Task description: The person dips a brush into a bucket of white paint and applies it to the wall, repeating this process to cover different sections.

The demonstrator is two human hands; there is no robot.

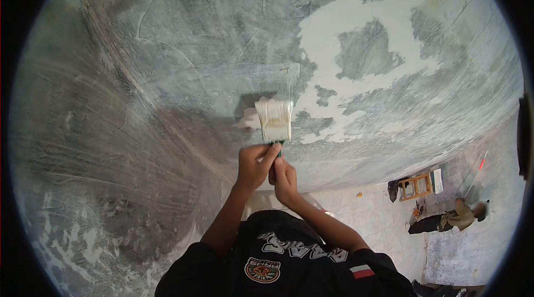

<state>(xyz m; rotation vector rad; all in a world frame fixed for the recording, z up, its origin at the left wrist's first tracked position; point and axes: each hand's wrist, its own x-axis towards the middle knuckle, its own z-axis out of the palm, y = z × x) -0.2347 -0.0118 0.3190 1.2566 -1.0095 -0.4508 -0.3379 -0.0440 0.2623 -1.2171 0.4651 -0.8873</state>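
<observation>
A broad putty knife (275, 120), its flared blade coated in whitish putty, is held up against the grey wall (222, 35). My left hand (257, 164) is closed around the base of the blade, thumb and fingers at the green handle. Just below it, my right hand (285, 181) is closed on the handle, most of which the fingers hide. Beside the blade, a small pale smear shows on the wall in the tool's shadow. To its upper right spreads a large irregular patch of white putty (317, 35) with a bare grey middle.
An inner corner (128, 77) runs down the left, joining a darker, scuffed side wall (72, 147). On the pale floor (367, 213) at lower right, a wooden stool-like frame (415, 187) stands by the wall. Another person (453, 218) works there, near a red-and-white pole (479, 170).
</observation>
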